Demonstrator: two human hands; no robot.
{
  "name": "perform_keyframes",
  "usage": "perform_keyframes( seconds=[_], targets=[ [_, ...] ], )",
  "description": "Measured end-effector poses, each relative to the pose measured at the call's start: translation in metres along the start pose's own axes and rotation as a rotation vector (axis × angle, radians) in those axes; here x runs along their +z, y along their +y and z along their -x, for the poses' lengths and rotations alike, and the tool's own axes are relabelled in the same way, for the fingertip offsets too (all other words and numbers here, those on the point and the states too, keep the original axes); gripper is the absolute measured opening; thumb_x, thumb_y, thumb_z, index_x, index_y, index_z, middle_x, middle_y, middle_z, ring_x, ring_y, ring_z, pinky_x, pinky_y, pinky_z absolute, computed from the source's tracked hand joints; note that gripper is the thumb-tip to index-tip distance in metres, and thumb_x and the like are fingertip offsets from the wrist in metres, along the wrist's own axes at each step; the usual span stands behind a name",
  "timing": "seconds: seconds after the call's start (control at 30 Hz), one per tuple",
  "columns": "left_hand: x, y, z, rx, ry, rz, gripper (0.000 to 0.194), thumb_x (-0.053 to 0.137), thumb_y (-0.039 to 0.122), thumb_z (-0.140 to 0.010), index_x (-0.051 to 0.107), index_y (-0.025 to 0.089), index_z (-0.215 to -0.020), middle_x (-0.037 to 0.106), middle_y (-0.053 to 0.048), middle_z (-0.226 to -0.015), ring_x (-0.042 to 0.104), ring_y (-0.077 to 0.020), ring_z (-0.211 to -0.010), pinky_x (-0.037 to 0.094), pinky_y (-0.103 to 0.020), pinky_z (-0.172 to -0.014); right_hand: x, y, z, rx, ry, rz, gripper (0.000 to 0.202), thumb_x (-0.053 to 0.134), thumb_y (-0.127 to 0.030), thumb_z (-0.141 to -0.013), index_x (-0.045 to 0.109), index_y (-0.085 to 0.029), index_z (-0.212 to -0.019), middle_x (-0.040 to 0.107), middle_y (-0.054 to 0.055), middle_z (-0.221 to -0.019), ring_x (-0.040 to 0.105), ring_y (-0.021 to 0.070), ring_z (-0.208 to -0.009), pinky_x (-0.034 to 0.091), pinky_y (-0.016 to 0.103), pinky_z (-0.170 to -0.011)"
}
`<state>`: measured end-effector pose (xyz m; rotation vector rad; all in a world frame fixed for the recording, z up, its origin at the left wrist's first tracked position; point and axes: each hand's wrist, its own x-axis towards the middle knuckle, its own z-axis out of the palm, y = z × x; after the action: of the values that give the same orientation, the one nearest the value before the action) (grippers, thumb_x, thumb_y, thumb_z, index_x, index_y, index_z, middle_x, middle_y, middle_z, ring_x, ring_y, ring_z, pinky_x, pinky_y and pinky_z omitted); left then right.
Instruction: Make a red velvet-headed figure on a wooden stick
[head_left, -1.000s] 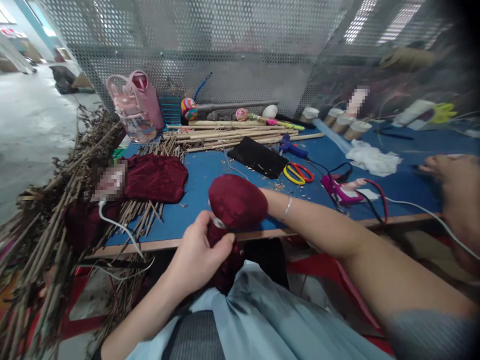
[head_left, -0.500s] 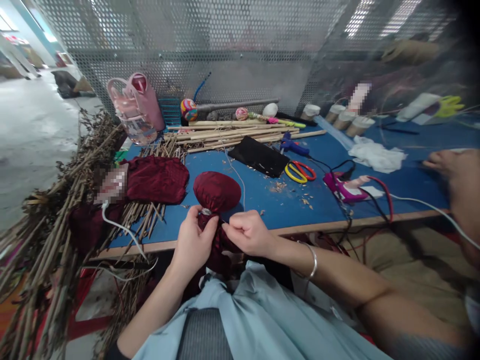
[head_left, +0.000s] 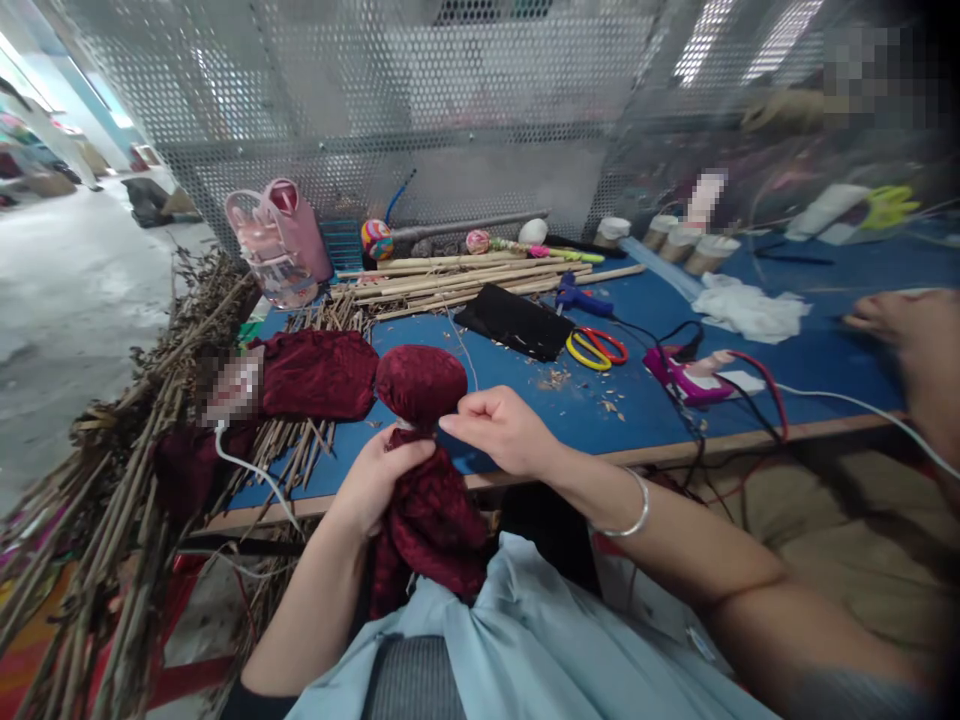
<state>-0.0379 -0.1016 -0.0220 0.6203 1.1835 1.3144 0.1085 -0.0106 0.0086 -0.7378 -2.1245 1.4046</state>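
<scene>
A dark red cloth bundle (head_left: 421,384) with a rounded, stuffed top stands at the table's front edge, its loose cloth hanging down over my lap. My left hand (head_left: 382,475) is wrapped round its narrow neck, thumb across the front. Just right of the neck, my right hand (head_left: 499,430) is closed in a pinch; whatever its fingertips hold is too small to make out. Another dark red cloth piece (head_left: 322,375) lies on the table to the left.
Dry stalks (head_left: 150,430) are heaped along the left side. Behind are a pink bag (head_left: 296,235), sticks (head_left: 480,275), a black cloth (head_left: 514,320), scissors (head_left: 598,348) and a blue glue gun (head_left: 583,297). A power strip (head_left: 686,378) and another person's hand (head_left: 892,315) are at right.
My right hand has risen slightly from beside the lower cloth to beside the rounded top. My left hand has turned round the neck, and the hanging cloth shows more fully. The view has shifted slightly.
</scene>
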Motion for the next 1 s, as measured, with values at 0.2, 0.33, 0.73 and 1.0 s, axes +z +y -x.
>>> perform_keyframes(
  seconds=[0.2, 0.33, 0.73, 1.0],
  targets=[
    [-0.004, -0.029, 0.01, 0.297, 0.0, -0.687, 0.065, 0.056, 0.011, -0.071, 0.037, 0.017, -0.133, 0.058, -0.009, -0.121, 0.054, -0.0223, -0.112, 0.041, -0.037, -0.097, -0.011, 0.024, -0.016, 0.146, 0.291, 0.026, 0.053, 0.056, -0.056, -0.074, 0.03, -0.017, -0.048, 0.023, -0.006, -0.046, 0.022, 0.004, -0.044, 0.017, 0.021, -0.042],
    [0.0, -0.051, 0.022, 0.491, 0.126, -1.045, 0.061, 0.041, 0.01, -0.08, 0.032, 0.015, -0.139, 0.05, -0.012, -0.131, 0.044, -0.0215, -0.123, 0.034, -0.038, -0.104, -0.017, 0.051, -0.029, 0.245, 0.355, -0.008, 0.052, 0.057, -0.055, -0.073, 0.03, -0.018, -0.048, 0.023, -0.007, -0.044, 0.021, 0.0043, -0.043, 0.015, 0.022, -0.042],
    [0.029, 0.024, -0.048, 0.606, 0.444, -1.263, 0.038, 0.056, 0.048, -0.076, 0.063, 0.013, -0.09, 0.064, -0.009, -0.087, 0.059, -0.0217, -0.082, 0.046, -0.033, -0.076, -0.011, 0.053, -0.029, 0.268, 0.31, -0.04, 0.045, 0.055, -0.048, -0.073, 0.034, -0.017, -0.047, 0.024, -0.006, -0.044, 0.02, 0.0045, -0.044, 0.014, 0.023, -0.043],
    [-0.022, 0.024, 0.009, 0.093, 0.059, -1.341, 0.021, 0.046, 0.011, -0.069, 0.064, 0.021, -0.067, 0.063, 0.0, -0.065, 0.058, -0.0168, -0.065, 0.042, -0.027, -0.065, -0.018, 0.062, -0.027, 0.235, 0.321, -0.015, 0.049, 0.053, -0.05, -0.075, 0.03, -0.017, -0.047, 0.021, -0.007, -0.043, 0.02, 0.0043, -0.042, 0.014, 0.023, -0.043]
  ],
)
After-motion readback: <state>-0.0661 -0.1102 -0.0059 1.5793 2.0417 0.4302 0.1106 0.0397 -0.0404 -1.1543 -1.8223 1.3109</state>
